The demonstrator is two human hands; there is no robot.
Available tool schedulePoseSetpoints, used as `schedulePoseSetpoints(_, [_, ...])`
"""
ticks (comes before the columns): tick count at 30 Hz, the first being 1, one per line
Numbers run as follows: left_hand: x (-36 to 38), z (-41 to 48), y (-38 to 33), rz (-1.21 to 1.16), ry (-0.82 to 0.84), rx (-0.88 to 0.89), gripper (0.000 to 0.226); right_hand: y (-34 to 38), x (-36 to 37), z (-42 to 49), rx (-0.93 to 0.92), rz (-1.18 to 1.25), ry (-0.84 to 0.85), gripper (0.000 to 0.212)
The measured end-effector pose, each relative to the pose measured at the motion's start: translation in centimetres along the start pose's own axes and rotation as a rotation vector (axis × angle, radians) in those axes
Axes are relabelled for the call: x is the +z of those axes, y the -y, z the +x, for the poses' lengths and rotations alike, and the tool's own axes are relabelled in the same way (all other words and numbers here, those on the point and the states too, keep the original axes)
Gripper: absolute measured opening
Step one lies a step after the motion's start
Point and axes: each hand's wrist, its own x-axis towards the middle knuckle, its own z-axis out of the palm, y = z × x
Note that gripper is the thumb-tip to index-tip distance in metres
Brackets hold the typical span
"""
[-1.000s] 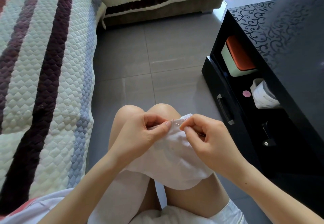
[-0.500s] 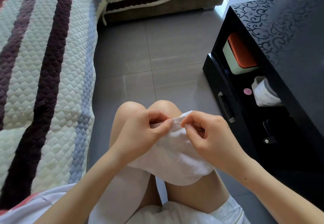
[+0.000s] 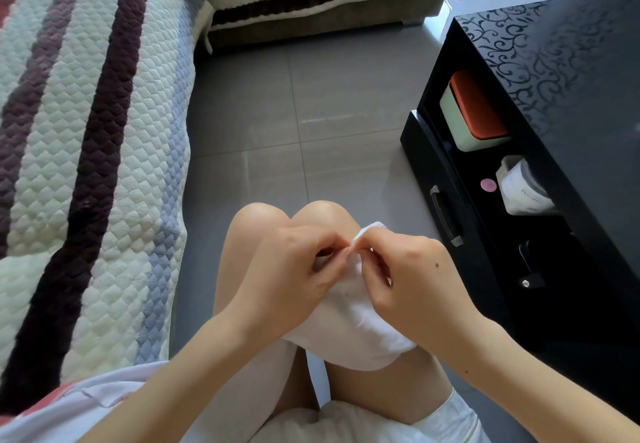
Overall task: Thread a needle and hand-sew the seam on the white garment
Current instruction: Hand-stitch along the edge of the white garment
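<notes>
The white garment [image 3: 349, 324] lies draped over my knees in the lower middle of the head view. My left hand [image 3: 291, 279] pinches its upper edge between thumb and fingertips. My right hand [image 3: 408, 279] pinches the same edge from the right, its fingertips touching those of the left hand. The needle and thread are hidden between the fingers; I cannot see them now.
A quilted striped sofa cover [image 3: 86, 165] fills the left. A black cabinet [image 3: 561, 89] stands at the right, its open shelf holding a green box with an orange lid [image 3: 474, 113] and a white container [image 3: 519, 186]. Grey floor tiles [image 3: 294, 123] lie ahead.
The needle showed between my fingertips before; now my hands have closed together over the garment's edge and hide it. The view has shifted slightly.
</notes>
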Motion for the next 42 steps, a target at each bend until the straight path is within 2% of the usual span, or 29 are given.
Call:
schedulePoseSetpoints(3, [-0.2, 0.0, -0.3, -0.078, 0.014, -0.051, 0.022, -0.3, -0.3, -0.1, 0.023, 0.039, 0.033, 0.026])
schedulePoseSetpoints(9, [-0.9, 0.3, -0.2, -0.264, 0.063, -0.261, 0.013, -0.7, -1.1, 0.1, 0.148, 0.327, 0.115, 0.016])
schedulePoseSetpoints(17, [-1.0, 0.4, -0.1, -0.409, 0.187, -0.379, 0.014, -1.2, -2.3, 0.9, 0.345, 0.717, 0.225, 0.02])
schedulePoseSetpoints(19, [-1.0, 0.4, 0.0, -0.42, 0.209, -0.394, 0.014, -1.5, -2.7, 1.2, 0.384, 0.752, 0.293, 0.027])
schedulePoseSetpoints(25, [-1.2, 0.5, 0.2, -0.442, 0.26, -0.401, 0.017, -1.9, -3.7, 2.0, 0.417, 0.83, 0.461, 0.031])
schedulePoseSetpoints(31, [-1.4, 0.7, -0.2, -0.515, 0.28, -0.451, 0.019, -2.1, -3.7, 2.5, 0.433, 0.856, 0.517, 0.031])
schedulePoseSetpoints(35, [-1.5, 0.7, -0.2, -0.592, 0.286, -0.479, 0.028, -2.1, -3.5, 2.4, 0.454, 0.898, 0.501, 0.032])
schedulePoseSetpoints(39, [-1.5, 0.6, -0.3, -0.684, 0.271, -0.51, 0.028, -2.1, -3.0, 2.1, 0.453, 0.917, 0.516, 0.026])
schedulePoseSetpoints(42, [-1.4, 0.6, -0.4, -0.728, 0.272, -0.529, 0.026, -2.0, -2.7, 2.0, 0.434, 0.962, 0.512, 0.01])
